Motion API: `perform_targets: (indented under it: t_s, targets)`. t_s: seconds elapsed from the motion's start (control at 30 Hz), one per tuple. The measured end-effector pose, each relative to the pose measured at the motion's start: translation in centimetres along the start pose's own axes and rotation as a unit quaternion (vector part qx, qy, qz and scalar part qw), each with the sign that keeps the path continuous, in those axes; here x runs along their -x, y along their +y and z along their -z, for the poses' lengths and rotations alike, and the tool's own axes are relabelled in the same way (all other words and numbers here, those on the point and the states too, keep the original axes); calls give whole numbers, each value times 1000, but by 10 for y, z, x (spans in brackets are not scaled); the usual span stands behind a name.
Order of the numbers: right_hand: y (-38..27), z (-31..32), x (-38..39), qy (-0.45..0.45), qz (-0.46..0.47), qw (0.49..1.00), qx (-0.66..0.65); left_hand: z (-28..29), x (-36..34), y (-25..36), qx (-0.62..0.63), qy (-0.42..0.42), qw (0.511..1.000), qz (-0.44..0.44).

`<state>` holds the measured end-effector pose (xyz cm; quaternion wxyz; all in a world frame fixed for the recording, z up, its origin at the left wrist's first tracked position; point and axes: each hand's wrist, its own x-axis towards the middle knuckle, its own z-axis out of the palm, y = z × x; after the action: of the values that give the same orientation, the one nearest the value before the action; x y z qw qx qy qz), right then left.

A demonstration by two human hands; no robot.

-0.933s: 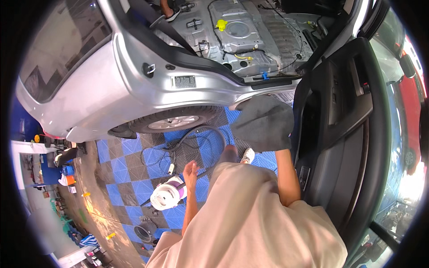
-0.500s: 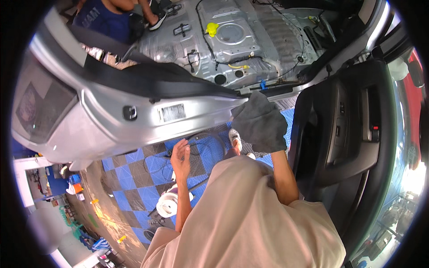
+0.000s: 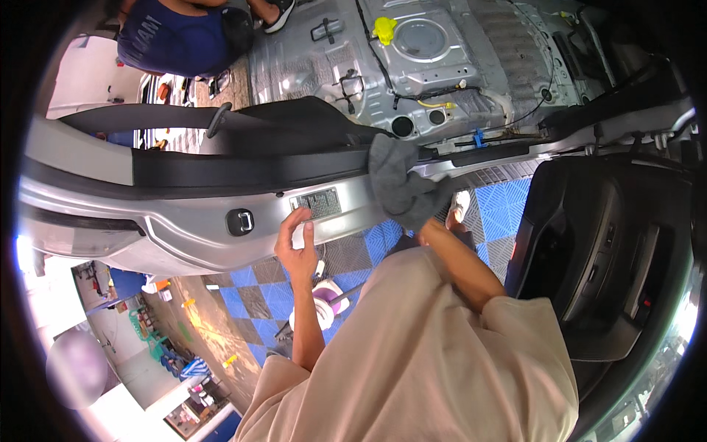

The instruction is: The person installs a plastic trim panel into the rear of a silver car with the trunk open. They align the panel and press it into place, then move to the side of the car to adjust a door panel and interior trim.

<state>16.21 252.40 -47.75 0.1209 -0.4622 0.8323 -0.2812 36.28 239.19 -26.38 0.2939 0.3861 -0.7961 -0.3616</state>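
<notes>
My right hand (image 3: 423,233) grips a dark grey cloth (image 3: 398,180), which hangs over the car's silver door frame (image 3: 357,199) at the sill and covers most of that hand's fingers. My left hand (image 3: 298,250) is raised with its fingers apart and curved, empty, just below a printed label (image 3: 315,203) on the frame. Left of it sits a metal latch striker (image 3: 241,222). Behind the frame lies the car's stripped metal floor (image 3: 453,59), with cables, a yellow plastic piece (image 3: 384,29) and round holes.
A co-worker in dark blue (image 3: 184,40) crouches inside the car at top left. The open black-trimmed door (image 3: 589,250) stands at my right. A white bucket-like container (image 3: 315,313) with a hose sits on blue-and-black floor tiles (image 3: 501,199). Shelves and goods line the lower left.
My view has moved closer to the car. My left hand has risen toward the door frame, and my right hand has brought the cloth up against it. More of the co-worker shows.
</notes>
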Motion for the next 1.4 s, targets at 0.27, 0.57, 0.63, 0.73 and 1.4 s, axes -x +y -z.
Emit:
perform_targets:
  t_s: [0.27, 0.57, 0.63, 0.73, 1.4]
  targets:
    - [-1, -62, -21, -63, 36, 997, -18, -5, 19, 7, -59, 26, 996, 60]
    - [78, -34, -26, -95, 32, 995, -14, -28, 4, 36, -120, -19, 991, 51]
    - [85, -36, -15, -96, 17, 995, -9, -34, 1, 32, -166, -29, 984, 49]
    - [82, -51, -2, -92, -10, 996, -4, -56, -20, 24, -115, -51, 992, 3]
    - [223, -19, 84, -31, -200, 979, -34, -139, -124, -15, -492, 75, 829, -255]
